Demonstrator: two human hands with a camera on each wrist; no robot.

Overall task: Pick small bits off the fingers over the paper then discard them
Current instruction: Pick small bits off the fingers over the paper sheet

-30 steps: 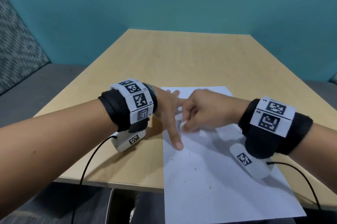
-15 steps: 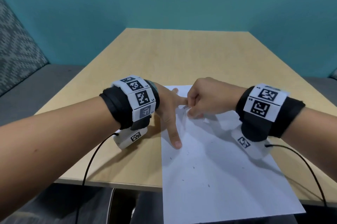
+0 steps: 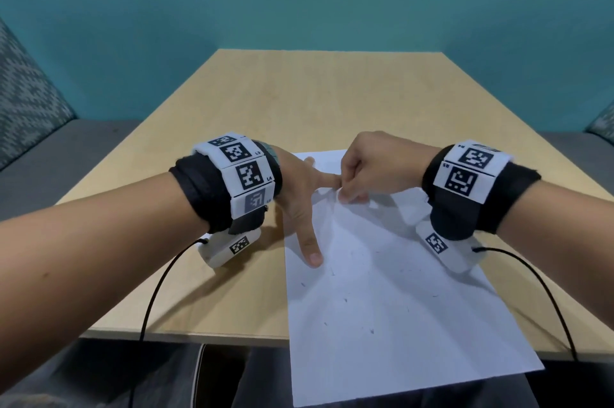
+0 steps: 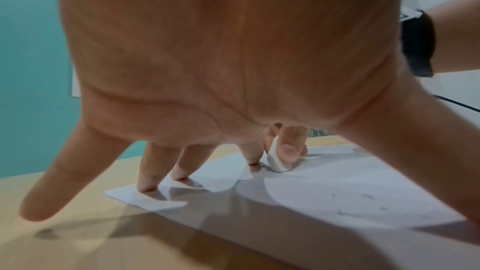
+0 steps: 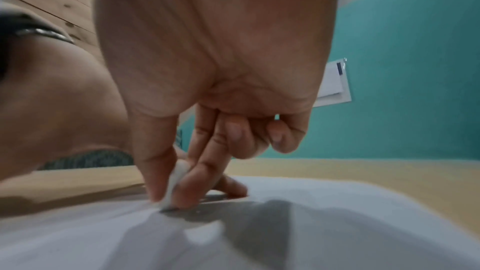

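A white sheet of paper [image 3: 398, 308] lies on the wooden table, with several tiny dark bits [image 3: 371, 330] scattered on it. My left hand [image 3: 300, 201] is spread open at the sheet's left edge. Its fingertips [image 4: 146, 187] press down on the paper and its thumb points toward me. My right hand [image 3: 349, 188] is curled just right of the left index fingertip. It pinches a small white eraser-like piece [image 4: 276, 158] between thumb and fingers, and the piece's lower end [image 5: 176, 180] touches the paper. No bits on the fingers themselves can be made out.
The light wooden table [image 3: 332, 101] runs back to a teal wall. Grey bench seats [image 3: 66, 148] flank it on both sides. Black cables [image 3: 156, 291] hang from both wrist units over the near table edge. The paper's near end overhangs that edge.
My right hand has slid away from me along the paper, from beside the left thumb up to the left index fingertip. The left hand has stayed spread on the sheet.
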